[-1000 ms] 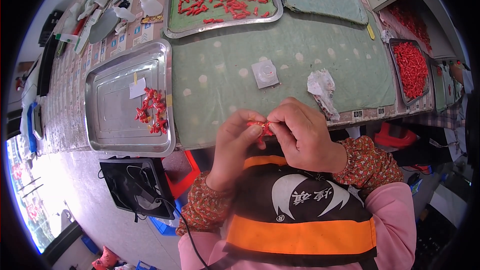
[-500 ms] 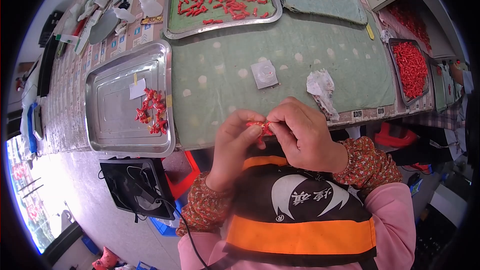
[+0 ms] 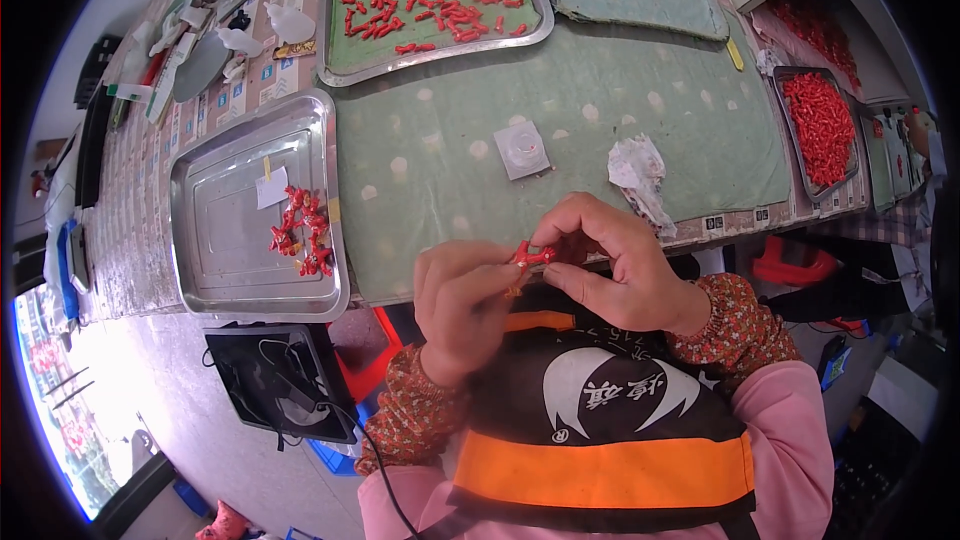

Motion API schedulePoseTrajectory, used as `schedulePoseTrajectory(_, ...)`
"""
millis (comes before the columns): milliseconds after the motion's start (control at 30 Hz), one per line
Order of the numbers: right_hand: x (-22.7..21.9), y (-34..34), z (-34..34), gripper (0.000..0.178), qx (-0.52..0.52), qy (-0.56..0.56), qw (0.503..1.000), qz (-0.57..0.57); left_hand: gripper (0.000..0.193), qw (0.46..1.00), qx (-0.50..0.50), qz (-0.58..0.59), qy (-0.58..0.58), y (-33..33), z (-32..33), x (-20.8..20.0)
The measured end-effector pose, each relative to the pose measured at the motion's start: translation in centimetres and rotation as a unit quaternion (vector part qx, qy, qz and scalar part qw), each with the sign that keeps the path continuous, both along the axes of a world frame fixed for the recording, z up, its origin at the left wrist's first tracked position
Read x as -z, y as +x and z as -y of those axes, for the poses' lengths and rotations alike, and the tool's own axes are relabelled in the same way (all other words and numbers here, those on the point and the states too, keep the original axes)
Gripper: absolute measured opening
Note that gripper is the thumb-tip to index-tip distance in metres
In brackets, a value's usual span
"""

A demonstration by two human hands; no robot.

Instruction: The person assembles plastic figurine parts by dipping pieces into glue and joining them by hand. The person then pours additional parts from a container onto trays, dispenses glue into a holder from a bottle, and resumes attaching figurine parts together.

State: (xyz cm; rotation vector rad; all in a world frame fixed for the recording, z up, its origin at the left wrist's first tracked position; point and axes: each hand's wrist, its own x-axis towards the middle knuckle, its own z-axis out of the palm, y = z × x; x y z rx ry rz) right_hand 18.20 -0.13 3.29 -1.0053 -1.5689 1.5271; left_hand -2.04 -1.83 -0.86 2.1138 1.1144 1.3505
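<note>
A small red figurine with gold-coloured touches [image 3: 537, 255] is held between my two hands, just off the table's near edge. My right hand [image 3: 625, 265] pinches its right side between thumb and index finger. From the other side, my left hand [image 3: 458, 302], slightly blurred, closes its fingertips on the piece's left end. The fingers partly cover the figurine, so its full shape is hidden. On the green cloth [image 3: 430, 200] beyond my hands lie a small clear round dish on a white square [image 3: 523, 149] and a crumpled white tissue [image 3: 640, 176].
At left, a metal tray [image 3: 225, 250] bears several red-and-gold figurines [image 3: 304, 230]. A green-lined tray [image 3: 440, 55] with scattered red pieces stands at the back. Far right is a tray heaped with red pieces [image 3: 820, 130]. White bottles [image 3: 290, 24] stand back left; a black device [image 3: 275, 380] sits below the table edge.
The figurine has turned between my fingers and shows a different side. My left hand has shifted slightly down and its fingers have regrouped. The view has shifted a little.
</note>
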Motion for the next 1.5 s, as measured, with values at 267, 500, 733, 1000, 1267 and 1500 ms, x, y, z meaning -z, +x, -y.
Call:
schedulePoseTrajectory(267,0.5,0.3,0.4,0.018,-0.012,-0.031,0.999,-0.025,0.040,0.988,-0.017,-0.096,0.123,-0.3,0.5,0.4)
schedulePoseTrajectory(500,0.6,0.0,0.6,0.013,0.001,-0.023,1.000,-0.012,0.037,0.974,-0.013,-0.140,0.176,-0.8,0.7,0.7)
schedulePoseTrajectory(733,0.8,0.2,0.6,0.012,0.009,-0.025,1.000,-0.011,0.035,0.969,-0.001,-0.136,0.205,-0.9,0.5,1.2)
schedulePoseTrajectory(1000,0.4,0.0,0.5,0.012,0.000,-0.085,0.996,-0.034,0.031,0.980,-0.015,-0.071,0.185,-0.7,0.0,1.1)
schedulePoseTrajectory(1267,-0.8,0.6,-0.1,0.021,0.033,-0.055,0.997,-0.045,0.033,0.970,-0.192,0.137,-0.052,-3.3,-0.4,-0.3)
schedulePoseTrajectory(1500,-0.9,6.1,-0.6,0.015,0.177,-0.011,0.984,0.012,0.026,0.917,-0.330,0.118,-0.189,-9.5,-3.0,-1.6)
